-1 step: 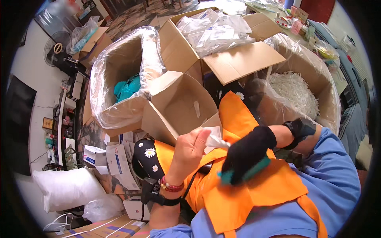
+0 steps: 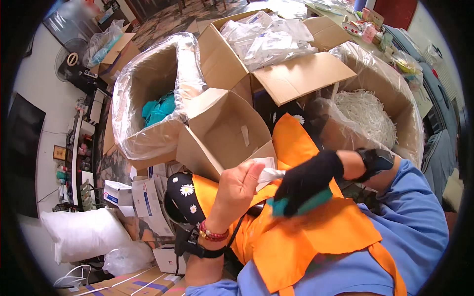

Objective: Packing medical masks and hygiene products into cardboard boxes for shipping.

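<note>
A plastic-lined carton (image 2: 153,139) with teal material (image 2: 159,109) stands left of the left hand (image 2: 238,190), which pinches a white strip (image 2: 269,175) – between the 2 hands – while the black-gloved right hand (image 2: 303,180) clasps a blurred teal piece (image 2: 316,201) over the orange apron (image 2: 291,246).

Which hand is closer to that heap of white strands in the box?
Right. The gloved right hand is below and left of the white strands in the picture; the bare left hand is also below, but farther left.
</note>
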A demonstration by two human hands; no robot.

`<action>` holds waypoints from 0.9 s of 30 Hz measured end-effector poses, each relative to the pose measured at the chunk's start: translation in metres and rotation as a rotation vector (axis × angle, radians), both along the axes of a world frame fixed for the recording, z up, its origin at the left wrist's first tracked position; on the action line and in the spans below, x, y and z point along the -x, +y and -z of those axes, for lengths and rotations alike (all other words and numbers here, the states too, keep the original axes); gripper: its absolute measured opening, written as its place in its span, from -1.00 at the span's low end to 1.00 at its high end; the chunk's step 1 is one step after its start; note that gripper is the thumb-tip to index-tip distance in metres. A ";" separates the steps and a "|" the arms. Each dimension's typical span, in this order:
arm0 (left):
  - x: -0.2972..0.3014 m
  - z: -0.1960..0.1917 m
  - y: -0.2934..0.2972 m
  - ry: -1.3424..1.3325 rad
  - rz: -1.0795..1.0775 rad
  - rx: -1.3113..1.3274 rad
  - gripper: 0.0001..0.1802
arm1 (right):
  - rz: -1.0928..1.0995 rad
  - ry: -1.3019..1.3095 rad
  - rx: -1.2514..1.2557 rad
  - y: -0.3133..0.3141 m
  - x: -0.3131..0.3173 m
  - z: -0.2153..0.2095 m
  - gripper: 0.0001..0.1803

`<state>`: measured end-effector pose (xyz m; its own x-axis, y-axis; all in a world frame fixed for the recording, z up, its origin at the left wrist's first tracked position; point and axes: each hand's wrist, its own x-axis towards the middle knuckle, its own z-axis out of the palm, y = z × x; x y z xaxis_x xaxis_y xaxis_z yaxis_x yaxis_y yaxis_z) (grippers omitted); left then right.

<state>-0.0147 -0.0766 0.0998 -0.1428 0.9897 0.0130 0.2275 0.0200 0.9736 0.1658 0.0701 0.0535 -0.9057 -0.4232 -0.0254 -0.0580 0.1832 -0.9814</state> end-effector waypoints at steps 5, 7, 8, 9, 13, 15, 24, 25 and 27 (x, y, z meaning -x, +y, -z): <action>-0.020 0.016 -0.017 -0.132 -0.062 0.039 -0.62 | 0.357 -0.263 -0.248 0.012 -0.005 -0.048 -0.55; -0.025 0.022 -0.021 -0.354 -0.122 0.091 -0.68 | 0.519 -0.056 -0.192 0.003 -0.008 -0.048 -0.58; -0.029 0.037 -0.026 -0.356 -0.126 0.088 -0.68 | 0.515 -0.056 -0.194 -0.002 -0.006 -0.049 -0.58; -0.037 0.056 -0.032 -0.444 -0.148 0.040 -0.69 | 0.574 -0.081 -0.027 -0.007 -0.004 -0.052 -0.59; -0.051 0.054 -0.033 -0.417 -0.195 -0.063 -0.72 | 0.819 -0.202 0.513 -0.033 0.012 -0.069 -0.59; -0.047 0.041 -0.037 -0.181 -0.118 -0.117 -0.82 | 0.828 -0.198 0.928 -0.037 0.013 -0.083 -0.56; -0.035 -0.003 -0.091 0.241 0.280 -0.262 -0.77 | 0.583 -0.572 -0.010 -0.037 -0.026 -0.157 -0.54; -0.033 -0.002 -0.095 0.242 0.314 -0.213 -0.76 | 0.538 -0.574 -0.017 -0.035 -0.027 -0.158 -0.55; -0.031 0.000 -0.099 0.190 0.317 -0.158 -0.75 | 0.524 -0.573 -0.018 -0.034 -0.025 -0.154 -0.57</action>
